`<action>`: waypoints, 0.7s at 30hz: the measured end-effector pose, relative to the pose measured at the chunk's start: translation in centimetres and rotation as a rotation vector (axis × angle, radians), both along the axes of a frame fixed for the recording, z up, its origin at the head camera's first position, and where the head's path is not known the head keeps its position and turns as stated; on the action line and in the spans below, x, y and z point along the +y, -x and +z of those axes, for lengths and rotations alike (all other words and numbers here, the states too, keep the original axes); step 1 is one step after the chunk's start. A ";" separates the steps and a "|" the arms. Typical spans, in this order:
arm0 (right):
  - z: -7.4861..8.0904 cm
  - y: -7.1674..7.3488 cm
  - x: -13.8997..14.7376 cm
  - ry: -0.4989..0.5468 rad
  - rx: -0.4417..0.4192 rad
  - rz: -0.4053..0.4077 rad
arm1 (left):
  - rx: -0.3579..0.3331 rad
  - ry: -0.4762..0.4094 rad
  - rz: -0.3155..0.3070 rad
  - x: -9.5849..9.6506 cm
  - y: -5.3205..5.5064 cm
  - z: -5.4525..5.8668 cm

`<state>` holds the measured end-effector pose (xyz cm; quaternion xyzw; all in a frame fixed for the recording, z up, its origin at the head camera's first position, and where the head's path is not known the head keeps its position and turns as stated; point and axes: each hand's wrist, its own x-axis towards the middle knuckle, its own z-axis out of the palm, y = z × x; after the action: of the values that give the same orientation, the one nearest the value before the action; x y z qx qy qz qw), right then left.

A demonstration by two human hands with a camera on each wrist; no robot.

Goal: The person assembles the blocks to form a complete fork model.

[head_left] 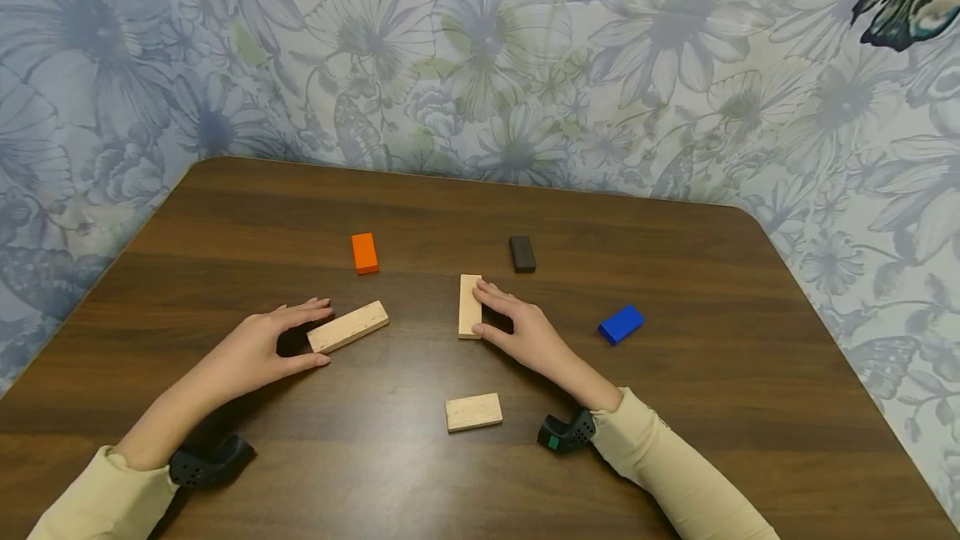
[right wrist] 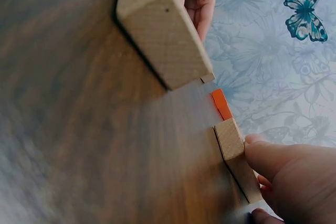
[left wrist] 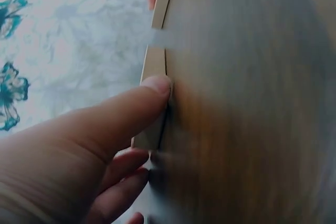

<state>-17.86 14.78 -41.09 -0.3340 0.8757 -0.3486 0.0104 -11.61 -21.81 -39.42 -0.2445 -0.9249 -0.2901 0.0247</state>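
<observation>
Near the left of centre, a long pale wooden block (head_left: pixel 351 326) lies slanted on the table. My left hand (head_left: pixel 262 348) spreads around its left end, fingers beyond it and thumb on the near side; in the left wrist view the thumb (left wrist: pixel 142 103) overlaps the block (left wrist: pixel 155 64). At the centre another pale wooden block (head_left: pixel 468 308) points away from me. The fingertips and thumb of my right hand (head_left: pixel 528 338) touch its right side, also seen beside the block (right wrist: pixel 236 156) in the right wrist view. A shorter wooden block (head_left: pixel 474 412) lies nearer to me.
Toward the back of the brown table (head_left: pixel 285 198) lie an orange block (head_left: pixel 365 253) and a black block (head_left: pixel 522 254). A blue block (head_left: pixel 621 324) sits to the right of my right hand. Flowered wall covering (head_left: pixel 517 65) rises behind the table's far edge.
</observation>
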 end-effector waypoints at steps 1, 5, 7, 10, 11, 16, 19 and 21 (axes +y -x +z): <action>0.0 0.0 0.0 0.003 0.000 -0.001 | -0.002 -0.005 0.005 -0.2 0.1 0.0; 0.0 0.2 -0.2 0.007 0.010 -0.005 | 0.000 -0.025 0.032 -0.9 0.4 -0.2; 0.0 0.4 -0.2 0.008 0.010 -0.007 | 0.009 -0.032 0.041 -1.2 0.5 -0.4; 0.0 0.5 -0.3 0.007 0.014 -0.008 | 0.030 -0.033 0.046 -1.4 0.8 -0.6; 0.0 0.6 -0.4 0.007 0.014 -0.008 | 0.036 -0.036 0.047 -1.5 0.9 -0.7; -0.2 0.7 -0.4 0.008 0.015 -0.010 | 0.026 -0.069 0.062 -2.0 1.4 -0.8; -0.2 0.8 -0.5 0.006 0.006 -0.018 | -0.008 -0.092 0.092 -2.1 1.6 -0.9; -0.2 0.8 -0.6 0.006 0.008 -0.019 | -0.023 -0.099 0.113 -2.2 1.8 -0.9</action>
<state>-18.68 14.23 -41.26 -0.3270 0.8778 -0.3500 0.0022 -13.36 -24.02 -40.31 -0.1870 -0.9220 -0.3363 0.0426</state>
